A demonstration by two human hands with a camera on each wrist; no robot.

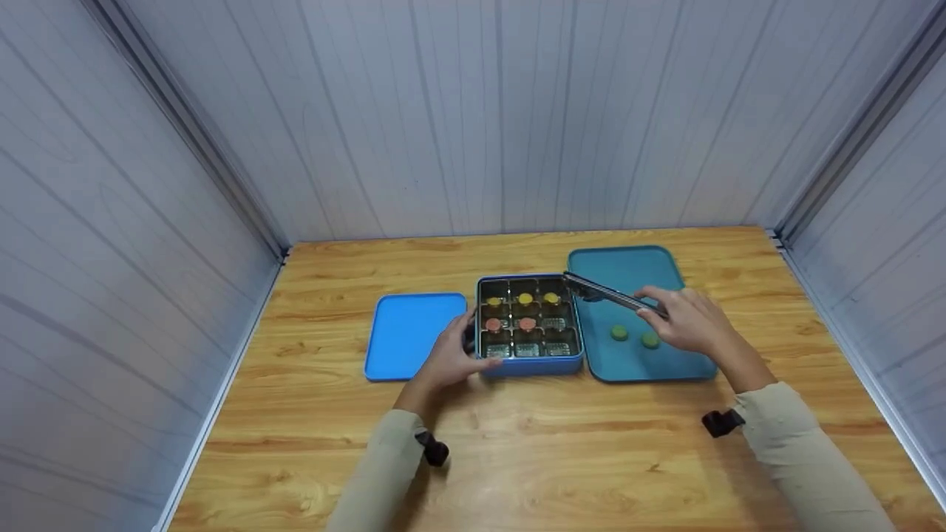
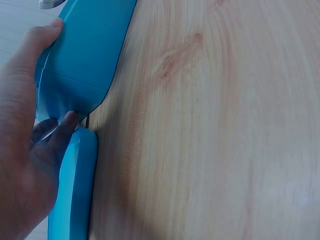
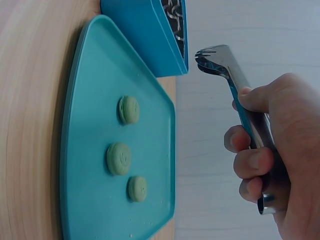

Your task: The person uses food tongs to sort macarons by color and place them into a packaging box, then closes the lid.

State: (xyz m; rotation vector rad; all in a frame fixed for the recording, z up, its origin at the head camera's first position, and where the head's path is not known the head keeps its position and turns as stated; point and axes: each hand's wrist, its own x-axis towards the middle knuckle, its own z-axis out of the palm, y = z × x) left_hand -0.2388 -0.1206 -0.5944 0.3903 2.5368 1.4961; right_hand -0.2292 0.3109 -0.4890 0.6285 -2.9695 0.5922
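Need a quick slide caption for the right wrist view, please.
Right hand holding metal tongs above a teal tray with three green macarons, a blue box beside it.

Blue square nine-compartment box (image 1: 536,366): left wall partly behind left hand (image 1: 452,356); cut by left wrist view's top edge.
Bright-blue shallow rectangular tray (image 1: 410,332): one corner behind same hand.
Silver metal tongs (image 1: 617,297): handle end hidden by right hand (image 1: 689,319), head view.
Round green macarons (image 3: 119,158): third unseen from head; surface marks too small to read.
Beige sleeves (image 1: 392,454): cut by head view's bottom edge.
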